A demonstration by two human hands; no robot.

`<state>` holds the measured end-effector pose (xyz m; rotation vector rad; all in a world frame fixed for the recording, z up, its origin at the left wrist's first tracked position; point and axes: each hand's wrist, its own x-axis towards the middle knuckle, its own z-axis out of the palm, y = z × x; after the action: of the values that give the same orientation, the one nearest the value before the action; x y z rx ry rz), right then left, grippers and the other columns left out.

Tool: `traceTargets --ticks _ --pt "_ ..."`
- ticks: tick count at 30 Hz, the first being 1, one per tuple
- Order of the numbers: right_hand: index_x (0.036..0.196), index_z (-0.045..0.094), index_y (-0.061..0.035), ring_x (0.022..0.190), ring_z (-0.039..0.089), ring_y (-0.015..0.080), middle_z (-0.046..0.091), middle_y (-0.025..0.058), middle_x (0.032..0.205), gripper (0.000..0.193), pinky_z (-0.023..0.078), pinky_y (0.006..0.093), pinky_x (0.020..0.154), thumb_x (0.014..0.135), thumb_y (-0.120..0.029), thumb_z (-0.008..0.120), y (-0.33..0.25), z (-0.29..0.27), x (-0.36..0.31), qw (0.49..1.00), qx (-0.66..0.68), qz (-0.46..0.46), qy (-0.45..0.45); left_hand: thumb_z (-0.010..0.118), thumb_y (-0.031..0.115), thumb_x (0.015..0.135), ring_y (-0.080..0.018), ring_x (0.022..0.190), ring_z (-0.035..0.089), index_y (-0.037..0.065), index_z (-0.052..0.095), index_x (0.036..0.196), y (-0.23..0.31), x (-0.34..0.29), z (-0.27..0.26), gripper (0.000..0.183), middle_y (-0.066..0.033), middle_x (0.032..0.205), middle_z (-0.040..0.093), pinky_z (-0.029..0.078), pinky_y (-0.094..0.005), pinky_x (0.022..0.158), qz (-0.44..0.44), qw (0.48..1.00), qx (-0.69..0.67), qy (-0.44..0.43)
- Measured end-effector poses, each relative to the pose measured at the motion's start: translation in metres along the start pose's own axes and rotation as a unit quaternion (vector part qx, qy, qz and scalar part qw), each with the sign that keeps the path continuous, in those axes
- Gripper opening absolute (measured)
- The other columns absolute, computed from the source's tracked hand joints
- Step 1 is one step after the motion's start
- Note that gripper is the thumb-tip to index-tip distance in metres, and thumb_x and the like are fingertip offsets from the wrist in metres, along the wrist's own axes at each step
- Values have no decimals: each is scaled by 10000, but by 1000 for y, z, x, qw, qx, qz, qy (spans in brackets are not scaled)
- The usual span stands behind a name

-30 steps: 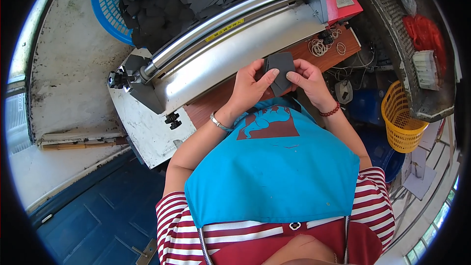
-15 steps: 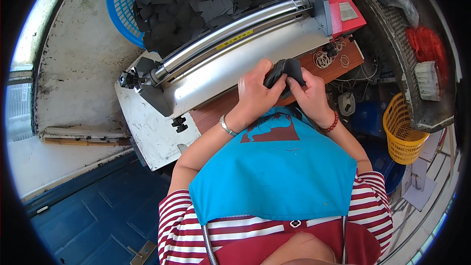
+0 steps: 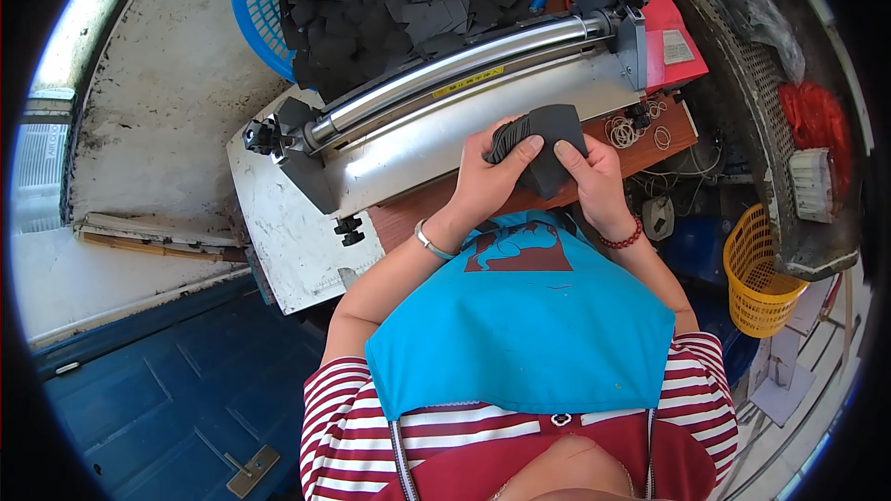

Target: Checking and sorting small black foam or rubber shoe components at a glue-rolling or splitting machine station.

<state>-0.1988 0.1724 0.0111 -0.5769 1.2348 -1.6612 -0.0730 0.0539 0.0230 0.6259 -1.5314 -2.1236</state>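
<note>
- I see the left hand gripping a fanned stack of black sheets.
- The right hand pinches its other side.
- A metal roller lies beyond.

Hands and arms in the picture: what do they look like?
The left hand has a silver bangle at the wrist, the right hand a red bead bracelet. No gloves. The short sleeves have dark red and white stripes.

Held pieces black; apron turquoise; sleeves maroon-and-white striped; bracelet perhaps dark red.
</note>
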Motion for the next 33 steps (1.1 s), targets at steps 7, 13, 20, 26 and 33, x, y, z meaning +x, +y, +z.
traceTargets --ticks 7,13,20,26,33 --pt "930 667 -13 518 534 43 583 4 622 249 388 215 446 954 -247 585 -11 7 20 920 -351 -175 14 633 97 911 -66 845 560 -39 623 1109 -4 -1 -13 240 -22 921 655 485 -234 769 106 987 49 111" --pt "713 588 -34 491 516 56 579 4 606 389 417 204 460 976 -316 534 -11 -13 65 911 -404 12 -81 611 106 916 -83 823 586 -24 631 1050 1 -15 -36 188 -25 924 644 504 -249 762 24 981 -109 156" --pt "699 604 17 371 516 112 561 47 517 419 403 239 357 945 -316 544 -16 1 110 858 -469 161 -133 571 106 909 -110 847 609 -13 618 1032 1 -27 -63 177 -40 934 641 512 -261 769 -5 971 -127 203" --pt "726 644 27 392 532 115 575 52 525 448 439 253 399 929 -365 568 -11 29 128 858 -502 95 -61 547 99 906 -120 890 610 -17 610 1082 8 -29 -71 220 -49 982 641 514 -274 793 -39 966 -197 165" --pt "770 659 -27 432 499 54 582 11 578 416 380 196 399 930 -404 591 1 35 90 914 -348 81 -194 531 82 905 -132 987 576 -36 565 1214 0 -20 -73 332 -67 1078 623 470 -274 885 34 967 -147 206"
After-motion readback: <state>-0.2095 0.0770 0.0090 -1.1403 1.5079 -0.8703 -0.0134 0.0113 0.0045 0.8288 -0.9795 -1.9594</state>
